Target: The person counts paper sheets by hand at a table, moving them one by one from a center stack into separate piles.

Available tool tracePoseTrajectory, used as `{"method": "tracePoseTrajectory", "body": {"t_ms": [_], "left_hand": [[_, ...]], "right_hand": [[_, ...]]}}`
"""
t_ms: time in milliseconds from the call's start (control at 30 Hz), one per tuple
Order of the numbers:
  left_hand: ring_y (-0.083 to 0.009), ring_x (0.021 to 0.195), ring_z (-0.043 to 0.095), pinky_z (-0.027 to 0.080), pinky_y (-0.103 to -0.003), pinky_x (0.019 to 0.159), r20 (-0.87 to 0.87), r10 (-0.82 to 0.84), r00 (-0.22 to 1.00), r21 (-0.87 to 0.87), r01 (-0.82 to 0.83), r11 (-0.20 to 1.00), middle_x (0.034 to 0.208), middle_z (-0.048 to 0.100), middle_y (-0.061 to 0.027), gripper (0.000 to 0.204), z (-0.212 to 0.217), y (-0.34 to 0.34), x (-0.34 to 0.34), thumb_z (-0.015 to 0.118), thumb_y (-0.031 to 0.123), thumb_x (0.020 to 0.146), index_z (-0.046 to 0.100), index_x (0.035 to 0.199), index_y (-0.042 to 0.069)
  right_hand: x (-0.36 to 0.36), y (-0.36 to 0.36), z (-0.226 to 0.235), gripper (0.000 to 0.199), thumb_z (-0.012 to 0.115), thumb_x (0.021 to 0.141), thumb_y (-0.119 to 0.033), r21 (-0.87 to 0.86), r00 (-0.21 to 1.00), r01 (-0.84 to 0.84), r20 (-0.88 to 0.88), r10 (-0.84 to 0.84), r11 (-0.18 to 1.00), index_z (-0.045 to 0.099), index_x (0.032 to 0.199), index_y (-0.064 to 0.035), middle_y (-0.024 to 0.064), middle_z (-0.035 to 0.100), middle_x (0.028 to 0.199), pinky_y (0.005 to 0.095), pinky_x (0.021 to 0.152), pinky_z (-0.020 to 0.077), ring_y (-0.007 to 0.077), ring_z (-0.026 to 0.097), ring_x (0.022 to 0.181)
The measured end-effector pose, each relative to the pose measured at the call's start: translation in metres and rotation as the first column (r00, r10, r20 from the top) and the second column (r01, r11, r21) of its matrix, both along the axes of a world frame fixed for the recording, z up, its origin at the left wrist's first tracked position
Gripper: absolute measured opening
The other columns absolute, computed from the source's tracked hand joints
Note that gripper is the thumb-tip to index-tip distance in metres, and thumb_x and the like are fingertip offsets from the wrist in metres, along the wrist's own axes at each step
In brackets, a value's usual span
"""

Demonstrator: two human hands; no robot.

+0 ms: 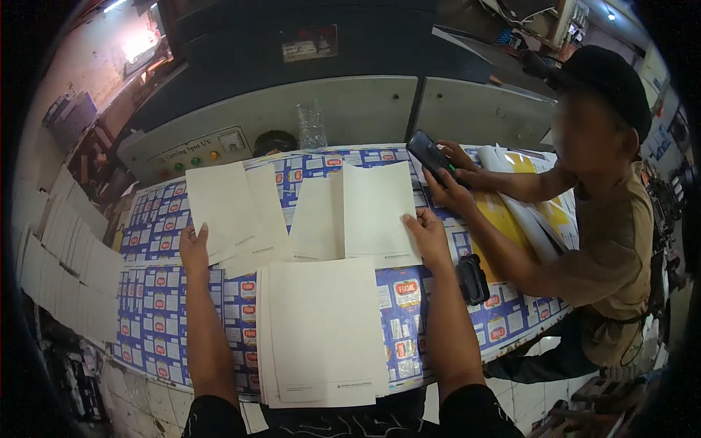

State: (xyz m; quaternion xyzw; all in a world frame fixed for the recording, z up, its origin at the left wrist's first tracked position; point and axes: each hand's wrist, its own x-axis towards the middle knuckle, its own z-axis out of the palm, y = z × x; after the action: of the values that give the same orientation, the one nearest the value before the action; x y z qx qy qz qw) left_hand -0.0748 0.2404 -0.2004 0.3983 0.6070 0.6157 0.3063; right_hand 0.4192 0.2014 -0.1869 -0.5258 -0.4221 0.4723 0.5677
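Note:
My left hand (193,247) pinches the left edge of a cream paper sheet (223,208), thumb on top. Over to the right, my right hand (428,235) grips the right edge of another cream sheet (378,212), its thumb also on the upper face. Between these two lie more overlapping sheets, one slanted sheet (268,212) and one partly covered sheet (318,219). A thicker stack of the same paper (328,321), small dark print along its bottom, rests at the table's near edge between my forearms. Its left edges are slightly fanned out.
Blue printed sheets (153,299) cover the table. At the right, a person in a cap (602,175) holds a phone (432,152), close to my right hand. A black case (472,279) lies beside my right forearm. Behind stand a clear plastic bottle (312,125) and a machine panel (350,109). Paper piles (66,270) stand left.

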Motion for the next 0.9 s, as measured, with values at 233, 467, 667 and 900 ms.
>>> {"method": "tracePoseTrajectory", "body": {"t_ms": [233,467,667,900], "left_hand": [[-0.0165,0.098,0.063,0.049,-0.027,0.085,-0.159,-0.048,0.986,-0.075,0.037,0.997,0.11,0.067,-0.0155,0.042,0.002,0.001,0.007,0.064,0.017,0.094,0.048,0.124,-0.009],[-0.0177,0.102,0.063,0.048,-0.028,0.089,-0.261,-0.047,0.964,-0.089,0.025,0.996,0.113,0.066,-0.0177,0.044,-0.003,0.002,0.004,0.063,0.016,0.095,0.046,0.126,-0.011],[-0.0172,0.099,0.064,0.048,-0.027,0.087,-0.215,-0.059,0.975,-0.077,0.044,0.996,0.112,0.067,-0.0176,0.042,0.0,0.001,0.011,0.062,0.015,0.095,0.047,0.125,-0.011],[-0.0153,0.094,0.065,0.049,-0.026,0.083,-0.215,-0.069,0.974,-0.078,0.053,0.996,0.106,0.069,-0.0156,0.038,0.005,-0.002,0.02,0.061,0.013,0.095,0.049,0.123,-0.009]], "right_hand": [[0.002,-0.001,0.0,0.018,0.065,0.092,-0.014,-0.002,0.999,0.027,0.043,-0.027,1.0,0.061,0.103,0.0007,0.0034,0.066,0.086,0.0203,0.065,0.0474,0.0067,0.06,0.073],[0.003,0.004,-0.006,0.024,0.067,0.092,-0.013,0.012,1.0,0.015,-0.019,-0.015,1.0,0.06,0.106,0.0043,0.0046,0.066,0.085,0.0208,0.063,0.0469,0.007,0.059,0.071],[0.002,0.002,-0.004,0.024,0.066,0.092,-0.014,0.014,0.998,0.011,-0.059,-0.01,1.0,0.06,0.106,0.0044,0.0047,0.067,0.086,0.0203,0.063,0.0471,0.0065,0.06,0.071],[0.003,0.002,-0.004,0.024,0.066,0.092,-0.014,0.023,0.999,0.02,-0.03,-0.019,1.0,0.06,0.106,0.0045,0.0036,0.066,0.084,0.0202,0.062,0.0464,0.0063,0.059,0.07]]}}
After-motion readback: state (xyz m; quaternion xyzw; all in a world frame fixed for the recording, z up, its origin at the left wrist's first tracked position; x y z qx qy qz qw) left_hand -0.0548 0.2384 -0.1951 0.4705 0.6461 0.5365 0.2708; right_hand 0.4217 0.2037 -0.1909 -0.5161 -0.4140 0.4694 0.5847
